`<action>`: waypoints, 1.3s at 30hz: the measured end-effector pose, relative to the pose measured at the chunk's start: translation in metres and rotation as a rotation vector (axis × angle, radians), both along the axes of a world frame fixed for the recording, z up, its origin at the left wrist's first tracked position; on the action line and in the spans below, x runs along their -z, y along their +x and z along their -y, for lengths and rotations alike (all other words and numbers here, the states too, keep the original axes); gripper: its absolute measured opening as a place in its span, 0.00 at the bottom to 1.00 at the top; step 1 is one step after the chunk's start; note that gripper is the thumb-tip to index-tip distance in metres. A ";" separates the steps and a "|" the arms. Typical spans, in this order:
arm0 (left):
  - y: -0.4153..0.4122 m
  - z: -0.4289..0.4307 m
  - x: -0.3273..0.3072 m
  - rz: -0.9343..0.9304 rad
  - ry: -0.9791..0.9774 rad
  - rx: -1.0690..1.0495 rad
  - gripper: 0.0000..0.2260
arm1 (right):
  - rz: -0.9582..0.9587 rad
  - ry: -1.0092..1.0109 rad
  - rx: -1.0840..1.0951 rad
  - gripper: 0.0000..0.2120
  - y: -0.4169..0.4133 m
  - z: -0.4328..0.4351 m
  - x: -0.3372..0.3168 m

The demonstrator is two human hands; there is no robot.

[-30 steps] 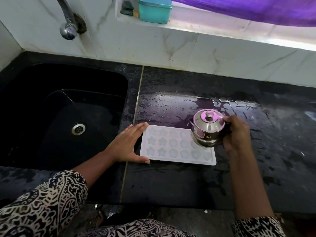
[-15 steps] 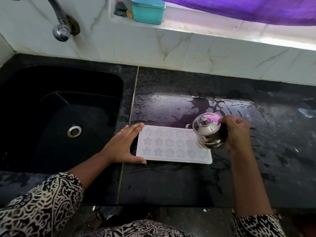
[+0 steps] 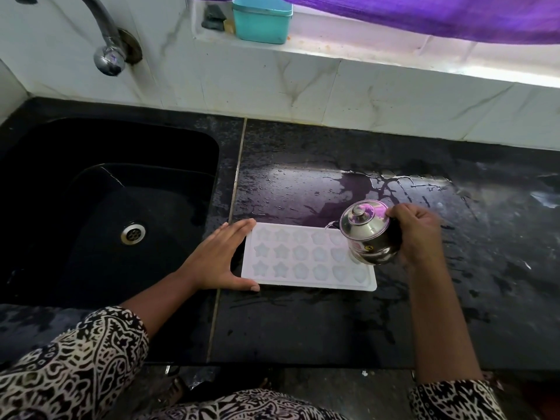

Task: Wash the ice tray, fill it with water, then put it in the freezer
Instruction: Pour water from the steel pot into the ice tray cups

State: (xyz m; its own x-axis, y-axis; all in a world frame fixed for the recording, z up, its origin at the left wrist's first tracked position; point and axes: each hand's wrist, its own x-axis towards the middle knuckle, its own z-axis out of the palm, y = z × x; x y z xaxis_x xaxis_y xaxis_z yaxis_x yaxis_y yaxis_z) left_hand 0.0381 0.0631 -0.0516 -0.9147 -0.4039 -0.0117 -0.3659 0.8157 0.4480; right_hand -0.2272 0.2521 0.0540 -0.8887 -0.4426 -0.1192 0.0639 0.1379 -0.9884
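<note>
Tilted further than a second ago, the small lidded steel pot [image 3: 365,234] leans over the right end of the white plastic star-moulded ice tray [image 3: 298,257], which lies flat on the wet black stone counter [image 3: 303,328] beside the black sink [image 3: 91,153]. The right hand [image 3: 419,234] curls its fingers round the pot; the left hand [image 3: 216,260] braces the tray's left end, fingers straight.

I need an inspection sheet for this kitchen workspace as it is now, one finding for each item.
Surface: black counter, wet with splashes.
Job's things: white ice tray flat on the counter beside the sink; steel pot tilted over its right end.
Clutter: nothing seen.
Hands: left hand open against the tray's left edge; right hand grips the pot.
Cables: nothing seen.
Surroundings: sink, tap, teal box on the sill, purple cloth.
</note>
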 end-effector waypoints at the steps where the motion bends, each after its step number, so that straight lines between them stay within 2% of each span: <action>1: 0.000 0.000 0.000 0.000 0.000 0.001 0.56 | -0.003 0.004 -0.002 0.13 0.000 0.000 0.000; 17: 0.000 0.000 -0.001 -0.014 0.004 0.014 0.58 | 0.008 -0.024 -0.013 0.13 -0.002 -0.001 0.002; 21: 0.001 0.002 -0.002 -0.098 0.187 -0.078 0.62 | 0.041 -0.051 -0.017 0.12 -0.001 -0.002 0.003; 25: 0.003 0.002 -0.001 -0.165 0.258 -0.148 0.56 | 0.047 -0.078 -0.019 0.12 0.000 -0.003 0.004; 32: 0.005 -0.003 -0.001 -0.284 0.223 -0.230 0.39 | 0.162 -0.225 0.068 0.21 -0.001 -0.006 0.011; 35: 0.004 -0.005 -0.001 -0.344 0.171 -0.287 0.31 | 0.166 -0.252 0.095 0.19 0.000 -0.007 0.013; 39: 0.003 -0.003 0.001 -0.320 0.034 -0.308 0.27 | 0.181 -0.278 0.120 0.14 0.001 -0.009 0.016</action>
State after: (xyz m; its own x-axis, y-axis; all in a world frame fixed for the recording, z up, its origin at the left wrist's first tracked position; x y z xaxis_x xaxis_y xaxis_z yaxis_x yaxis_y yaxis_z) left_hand 0.0411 0.0661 -0.0529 -0.7117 -0.6622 0.2344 -0.4277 0.6731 0.6033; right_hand -0.2260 0.2609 0.0375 -0.9120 -0.3737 -0.1690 0.2407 -0.1542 -0.9583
